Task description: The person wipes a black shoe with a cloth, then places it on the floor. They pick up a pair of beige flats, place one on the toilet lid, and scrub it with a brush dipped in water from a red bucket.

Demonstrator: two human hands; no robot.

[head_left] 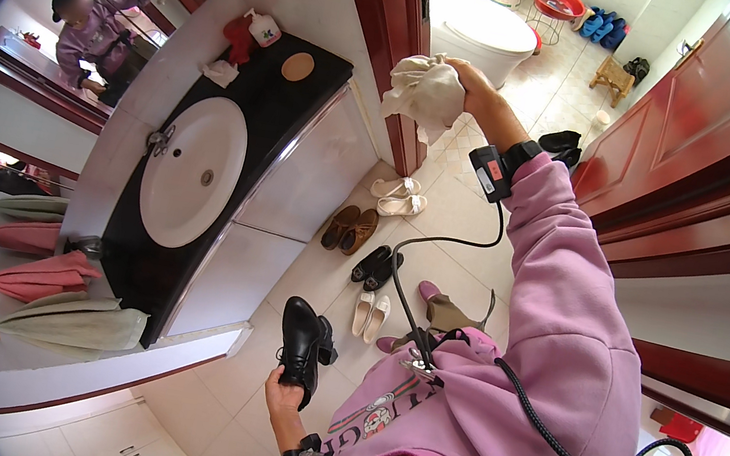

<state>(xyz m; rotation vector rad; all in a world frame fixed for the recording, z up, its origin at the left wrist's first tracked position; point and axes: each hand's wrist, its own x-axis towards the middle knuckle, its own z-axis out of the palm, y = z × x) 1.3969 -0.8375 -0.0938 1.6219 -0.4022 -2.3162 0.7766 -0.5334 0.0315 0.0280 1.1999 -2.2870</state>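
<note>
My right hand [478,95], stretched out ahead at the bathroom doorway, grips a crumpled pale cloth [427,93] that hangs from its fingers. Low on the left, my left hand [285,392] holds a black leather lace-up shoe [299,329] by its ankle end, toe pointing away from me. A block heel [327,352] shows beside it; whether it belongs to a second shoe I cannot tell. Beneath my hands, on the tiled floor, stand white sandals [402,198], brown lace-up shoes [350,229], black flat shoes [378,268] and white flat shoes [370,316].
To the left is a black vanity counter [285,99] with a white basin [189,198], a pump bottle [262,28] and towels [74,321]. A dark-red door frame [387,7] borders the doorway. Beyond are a toilet [489,24] and a small stool [612,79]. A cable [439,240] crosses before me.
</note>
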